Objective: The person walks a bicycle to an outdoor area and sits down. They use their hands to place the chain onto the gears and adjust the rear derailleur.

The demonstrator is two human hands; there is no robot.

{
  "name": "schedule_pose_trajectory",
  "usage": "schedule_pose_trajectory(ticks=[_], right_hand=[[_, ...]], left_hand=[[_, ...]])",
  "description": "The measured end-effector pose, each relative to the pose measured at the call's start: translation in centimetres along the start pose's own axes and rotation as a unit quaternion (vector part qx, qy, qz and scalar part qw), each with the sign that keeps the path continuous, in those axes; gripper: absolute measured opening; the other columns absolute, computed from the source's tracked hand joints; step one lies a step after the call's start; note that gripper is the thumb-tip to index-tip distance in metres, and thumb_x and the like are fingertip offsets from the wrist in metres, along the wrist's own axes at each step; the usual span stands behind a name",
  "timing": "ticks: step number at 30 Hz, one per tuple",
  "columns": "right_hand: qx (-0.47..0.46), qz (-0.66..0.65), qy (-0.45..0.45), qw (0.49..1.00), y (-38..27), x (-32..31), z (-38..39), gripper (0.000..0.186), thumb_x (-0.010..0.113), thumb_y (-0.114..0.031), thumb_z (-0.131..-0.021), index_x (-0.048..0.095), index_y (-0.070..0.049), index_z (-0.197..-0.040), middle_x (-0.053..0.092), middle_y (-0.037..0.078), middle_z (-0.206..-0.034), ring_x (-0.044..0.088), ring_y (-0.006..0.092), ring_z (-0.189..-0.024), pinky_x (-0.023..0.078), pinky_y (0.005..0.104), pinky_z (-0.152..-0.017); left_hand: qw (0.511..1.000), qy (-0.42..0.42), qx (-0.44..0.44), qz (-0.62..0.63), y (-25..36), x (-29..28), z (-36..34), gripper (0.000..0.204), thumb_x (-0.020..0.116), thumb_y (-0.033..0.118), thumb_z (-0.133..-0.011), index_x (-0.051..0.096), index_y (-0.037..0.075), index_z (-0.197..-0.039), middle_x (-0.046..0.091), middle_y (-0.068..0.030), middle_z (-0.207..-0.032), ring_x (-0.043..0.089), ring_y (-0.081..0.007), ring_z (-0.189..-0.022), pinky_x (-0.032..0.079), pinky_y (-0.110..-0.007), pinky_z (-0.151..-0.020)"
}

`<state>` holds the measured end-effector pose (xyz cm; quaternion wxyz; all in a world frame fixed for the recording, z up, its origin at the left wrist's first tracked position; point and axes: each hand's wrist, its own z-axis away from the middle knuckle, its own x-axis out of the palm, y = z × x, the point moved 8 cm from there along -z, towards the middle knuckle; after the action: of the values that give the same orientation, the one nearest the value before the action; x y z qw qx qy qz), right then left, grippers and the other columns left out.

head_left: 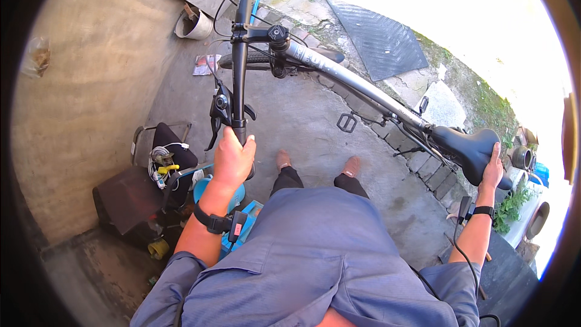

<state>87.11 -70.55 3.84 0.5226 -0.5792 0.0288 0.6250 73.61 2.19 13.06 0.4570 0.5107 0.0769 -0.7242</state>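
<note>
A bicycle with a silver frame stands across in front of me, its front end to the left. My left hand is wrapped round the near grip of the black handlebar, just behind a brake lever. At the other end, my right hand grips the rear edge of the black saddle, its underside fingers hidden. Below the frame show a pedal and part of the front wheel. The far end of the handlebar runs out of view at the top.
At left, a pale board wall rises beside a white bucket and a folding stool with cables. A blue basin sits by my left forearm. Beyond the bicycle lies a ribbed black mat; green plants grow at right.
</note>
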Motion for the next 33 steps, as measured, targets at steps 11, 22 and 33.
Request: schedule_pose_trajectory(ticks=[11,22,33], right_hand=[[0.084,-0.097,0.048,0.991,10.7,-8.6,0.4,0.075,0.06,-0.063,-0.087,0.065,0.007,-0.115,0.066,0.012,-0.109,0.062,0.0195,-0.095,0.049,0.0329,-0.089],[0.115,-0.114,0.073,0.984,7.4,-5.3,0.0,0.076,0.06,-0.063,-0.088,0.064,0.007,-0.118,0.064,0.011,-0.115,0.061,0.0205,-0.098,0.047,0.0339,-0.092],[0.158,-0.133,0.123,0.971,2.3,1.9,-1.1,0.086,0.057,-0.066,-0.087,0.054,0.006,-0.134,0.058,0.012,-0.13,0.058,0.0224,-0.111,0.044,0.0341,-0.099]], left_hand=[[0.898,0.07,0.259,-0.349,5.0,-5.5,-6.8,0.032,0.068,0.031,-0.082,0.056,0.004,-0.095,0.066,-0.0203,-0.078,0.064,-0.0422,-0.074,0.051,-0.052,-0.064],[0.76,0.153,0.527,-0.349,22.5,-10.4,-23.4,0.017,0.069,0.022,-0.078,0.057,0.012,-0.086,0.064,-0.0085,-0.077,0.065,-0.0319,-0.075,0.051,-0.044,-0.065],[0.688,0.135,0.626,-0.341,36.7,-8.5,-42.3,0.016,0.066,0.027,-0.082,0.058,0.013,-0.088,0.067,-0.0083,-0.079,0.066,-0.0309,-0.077,0.051,-0.044,-0.067]])
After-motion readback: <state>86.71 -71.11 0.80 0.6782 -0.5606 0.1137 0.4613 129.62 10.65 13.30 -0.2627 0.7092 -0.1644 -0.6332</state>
